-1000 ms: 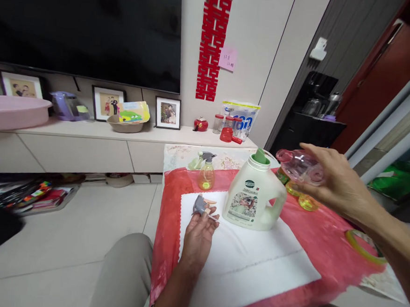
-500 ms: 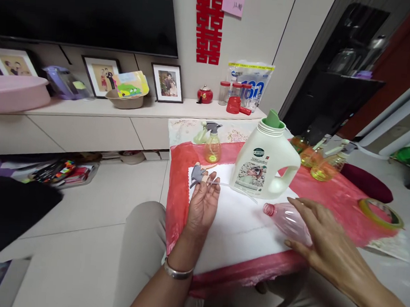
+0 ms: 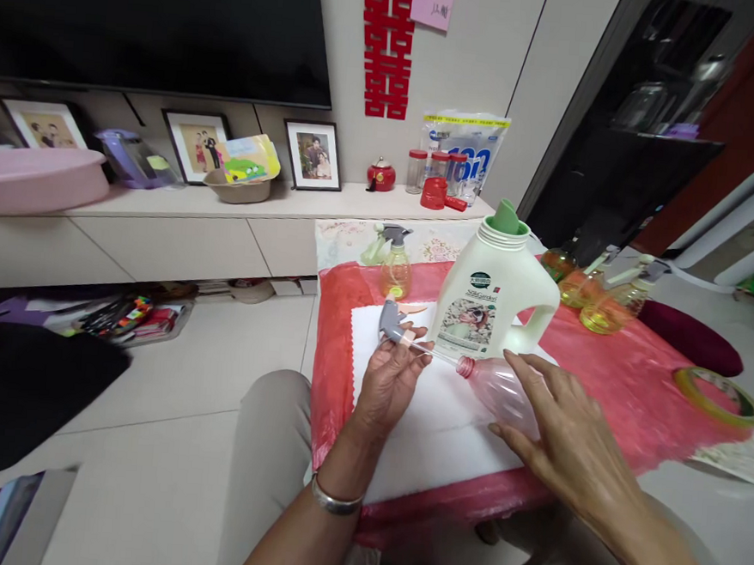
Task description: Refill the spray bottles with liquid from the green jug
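My left hand (image 3: 396, 374) is closed around the neck of a grey spray head (image 3: 390, 320), palm up. The clear tube (image 3: 440, 353) of the spray head points right, its tip at the mouth of a pink transparent bottle (image 3: 502, 389); whether the tip is inside is hard to tell. My right hand (image 3: 554, 420) grips the bottle's base, thumb below and fingers above, with the bottle lying on its side over a white cloth (image 3: 430, 445). A large pale green jug (image 3: 489, 299) with a green spout stands just behind the bottle.
A spray bottle with yellow liquid (image 3: 396, 273) stands at the table's back left. Several more spray bottles (image 3: 608, 307) are at the back right. A tape roll (image 3: 718, 396) lies on the red cover (image 3: 640, 404) at the right. Behind is a cabinet (image 3: 181, 217).
The pink bottle has moved left in my right hand. The spray head has turned, its tube now at the bottle's mouth. The view has shifted slightly.
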`<state>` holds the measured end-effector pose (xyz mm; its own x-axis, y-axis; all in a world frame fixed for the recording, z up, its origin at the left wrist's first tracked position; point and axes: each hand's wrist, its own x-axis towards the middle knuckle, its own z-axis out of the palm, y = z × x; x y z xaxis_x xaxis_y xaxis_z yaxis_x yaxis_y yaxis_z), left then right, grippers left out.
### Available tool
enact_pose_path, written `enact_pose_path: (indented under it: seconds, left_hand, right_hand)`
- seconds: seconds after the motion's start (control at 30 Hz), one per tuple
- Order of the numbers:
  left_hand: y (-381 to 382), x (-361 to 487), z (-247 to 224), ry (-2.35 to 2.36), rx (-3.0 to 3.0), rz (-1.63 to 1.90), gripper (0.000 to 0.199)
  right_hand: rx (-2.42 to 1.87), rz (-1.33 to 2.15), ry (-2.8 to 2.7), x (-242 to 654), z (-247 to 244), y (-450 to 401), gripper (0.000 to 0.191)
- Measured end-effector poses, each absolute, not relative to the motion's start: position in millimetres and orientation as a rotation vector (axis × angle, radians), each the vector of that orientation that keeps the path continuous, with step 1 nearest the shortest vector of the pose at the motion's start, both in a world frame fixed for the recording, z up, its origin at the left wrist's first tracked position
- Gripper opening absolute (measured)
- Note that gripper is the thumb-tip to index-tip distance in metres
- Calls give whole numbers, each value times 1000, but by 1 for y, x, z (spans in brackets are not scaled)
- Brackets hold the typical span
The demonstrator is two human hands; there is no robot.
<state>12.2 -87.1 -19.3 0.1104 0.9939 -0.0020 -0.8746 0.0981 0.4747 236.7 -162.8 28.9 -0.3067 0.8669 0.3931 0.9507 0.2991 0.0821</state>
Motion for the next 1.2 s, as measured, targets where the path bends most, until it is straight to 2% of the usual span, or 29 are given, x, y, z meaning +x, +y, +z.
enact_pose_path:
  seconds: [0.37, 0.63, 1.2]
  left_hand:
    - [-90, 19, -23, 305, 557, 1363, 41]
    - [-90, 18, -24, 292, 543, 1348, 39]
    - [-95, 15, -24, 301, 550, 1205, 32]
  right_hand:
    - [-1524, -436, -2251, 194, 34, -150, 61]
    - [-1464, -361, -2219, 193, 27, -148, 68]
    - [-1241, -186, -2160, 202, 31, -143, 63]
